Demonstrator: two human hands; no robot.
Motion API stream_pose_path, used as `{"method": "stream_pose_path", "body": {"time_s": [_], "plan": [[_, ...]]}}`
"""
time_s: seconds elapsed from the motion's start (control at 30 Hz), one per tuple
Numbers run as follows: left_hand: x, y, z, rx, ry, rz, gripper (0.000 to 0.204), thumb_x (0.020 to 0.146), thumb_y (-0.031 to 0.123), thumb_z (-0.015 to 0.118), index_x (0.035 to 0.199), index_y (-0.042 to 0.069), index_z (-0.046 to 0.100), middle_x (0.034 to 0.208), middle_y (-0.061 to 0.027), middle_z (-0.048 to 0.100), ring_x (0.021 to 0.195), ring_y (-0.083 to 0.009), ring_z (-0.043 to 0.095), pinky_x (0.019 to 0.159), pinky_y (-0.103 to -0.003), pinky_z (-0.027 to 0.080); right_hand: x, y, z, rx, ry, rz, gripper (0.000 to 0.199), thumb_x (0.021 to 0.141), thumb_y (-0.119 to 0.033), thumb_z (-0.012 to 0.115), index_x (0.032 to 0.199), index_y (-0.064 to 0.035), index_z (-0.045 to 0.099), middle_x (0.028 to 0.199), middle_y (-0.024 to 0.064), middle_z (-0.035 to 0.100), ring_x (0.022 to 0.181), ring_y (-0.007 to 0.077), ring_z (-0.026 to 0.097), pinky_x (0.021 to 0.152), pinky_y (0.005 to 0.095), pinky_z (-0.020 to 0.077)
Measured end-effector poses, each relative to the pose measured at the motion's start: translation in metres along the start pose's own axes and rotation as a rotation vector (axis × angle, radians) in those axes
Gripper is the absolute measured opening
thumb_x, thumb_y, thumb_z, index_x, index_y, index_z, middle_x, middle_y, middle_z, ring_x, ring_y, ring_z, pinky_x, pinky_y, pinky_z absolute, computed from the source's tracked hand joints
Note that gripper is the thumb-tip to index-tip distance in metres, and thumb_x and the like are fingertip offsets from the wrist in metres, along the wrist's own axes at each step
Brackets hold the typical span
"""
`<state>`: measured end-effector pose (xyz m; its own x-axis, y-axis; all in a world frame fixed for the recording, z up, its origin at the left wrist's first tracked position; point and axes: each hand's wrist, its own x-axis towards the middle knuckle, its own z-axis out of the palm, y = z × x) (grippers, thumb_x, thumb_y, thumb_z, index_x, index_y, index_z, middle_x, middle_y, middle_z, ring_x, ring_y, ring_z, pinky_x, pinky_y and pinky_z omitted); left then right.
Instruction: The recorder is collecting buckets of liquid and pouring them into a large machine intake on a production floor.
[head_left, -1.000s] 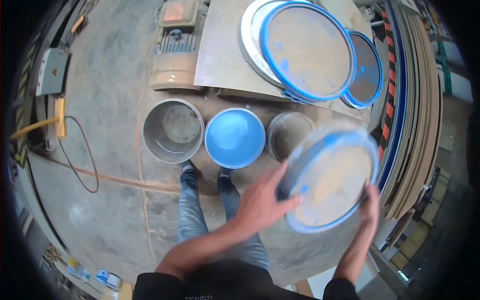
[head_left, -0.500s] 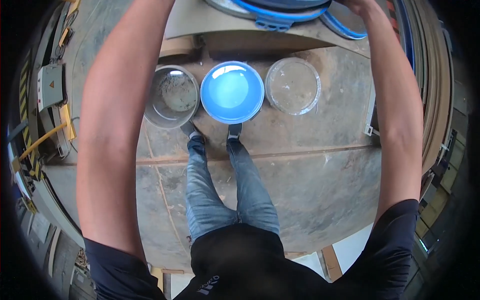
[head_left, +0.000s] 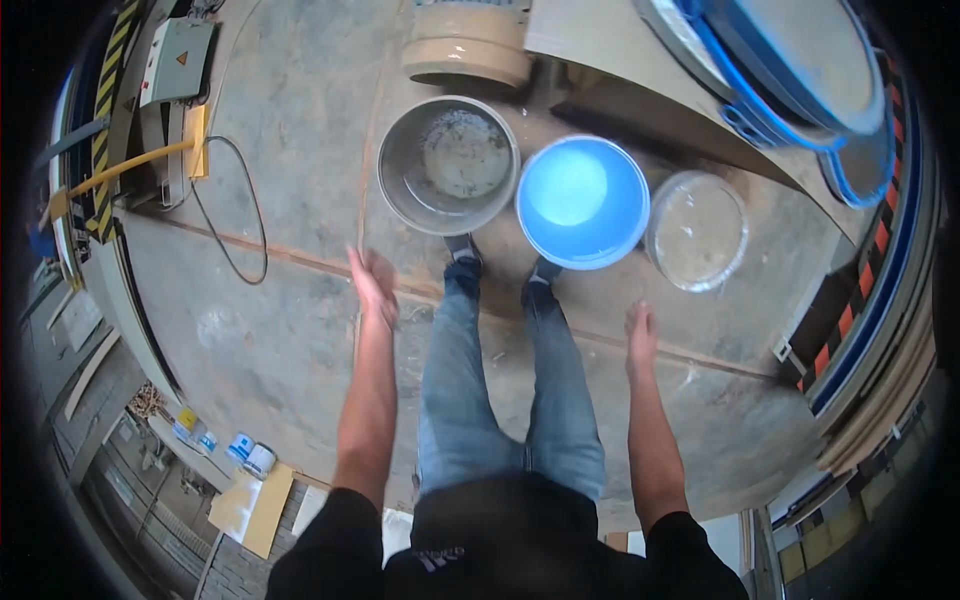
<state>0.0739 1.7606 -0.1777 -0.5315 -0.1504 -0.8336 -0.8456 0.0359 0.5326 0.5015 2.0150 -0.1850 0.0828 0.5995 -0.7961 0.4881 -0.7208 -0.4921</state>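
My left hand (head_left: 374, 288) hangs empty over the floor, fingers stretched and apart, in front of a grey bucket (head_left: 398, 190) with dried residue in its bottom. On the other side of my legs, my right hand (head_left: 641, 330) is also empty; its fingers look loosely curved and slightly blurred. It is nearest to a blue bucket (head_left: 583, 240) and a round, translucent container with a whitish rim (head_left: 700, 232). The three stand side by side beyond my feet, and neither hand touches them. Blue-rimmed round containers or lids (head_left: 800, 70) are piled on a board at the upper right.
The pale board (head_left: 625, 50) juts over the floor beyond the buckets. A beige cylindrical object (head_left: 466, 45) lies beside it. To the left are a grey electrical box (head_left: 178, 62), a yellow bar (head_left: 130, 168) and a looped cable (head_left: 262, 240). Stacked sheets edge the right side.
Both my hands have come back from the blue-rimmed pile at the top and are now low beside my legs, empty. The view has shifted, so the buckets appear farther right.
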Motion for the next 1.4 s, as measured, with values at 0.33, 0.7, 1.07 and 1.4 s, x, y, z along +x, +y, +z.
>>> {"method": "stream_pose_path", "body": {"time_s": [0.33, 0.7, 1.07, 1.4], "plan": [[0.195, -0.150, 0.048, -0.461, -0.453, -0.363, 0.075, 0.088, 0.063, 0.036, 0.139, 0.008, 0.036, 0.138, -0.0134, 0.043, 0.123, -0.0355, 0.044, 0.098, -0.054, 0.040, 0.146, 0.052, 0.100, 0.601, -0.030, 0.449, 0.083, 0.088, -0.067, 0.033, 0.146, -0.0076, 0.024, 0.148, 0.0130, 0.030, 0.135, 0.0303, 0.030, 0.111, 0.0454, 0.0221], [0.162, -0.095, 0.038, -0.676, -0.304, -0.272, 0.096, 0.080, 0.078, 0.029, 0.145, 0.007, 0.026, 0.146, -0.0139, 0.032, 0.131, -0.0331, 0.033, 0.108, -0.048, 0.028, 0.115, 0.004, 0.138, 0.818, 0.071, 0.371, 0.078, 0.083, -0.059, 0.047, 0.137, -0.0043, 0.036, 0.139, 0.0104, 0.040, 0.128, 0.0296, 0.038, 0.108, 0.0476, 0.0287], [0.068, -0.012, 0.075, -0.189, -0.074, 0.065, 0.033, 0.093, 0.043, 0.053, 0.093, 0.010, 0.056, 0.055, 0.0069, 0.029, 0.049, -0.0066, 0.026, 0.050, -0.024, 0.026, 0.183, 0.064, 0.100, 0.487, -0.203, 0.302, 0.045, 0.093, -0.041, 0.049, 0.128, -0.0123, 0.048, 0.123, 0.0059, 0.054, 0.111, 0.0234, 0.053, 0.094, 0.0428, 0.0434], [-0.004, 0.032, 0.140, 0.128, -0.416, 0.006, 0.044, 0.101, 0.046, 0.031, 0.084, 0.008, 0.047, 0.052, 0.0058, 0.020, 0.045, -0.0082, 0.018, 0.047, -0.025, 0.024, 0.181, 0.078, 0.102, 0.200, -0.081, 0.263, 0.041, 0.093, -0.037, 0.052, 0.126, -0.0128, 0.049, 0.117, 0.0046, 0.058, 0.104, 0.0199, 0.058, 0.081, 0.0403, 0.0522]]}}
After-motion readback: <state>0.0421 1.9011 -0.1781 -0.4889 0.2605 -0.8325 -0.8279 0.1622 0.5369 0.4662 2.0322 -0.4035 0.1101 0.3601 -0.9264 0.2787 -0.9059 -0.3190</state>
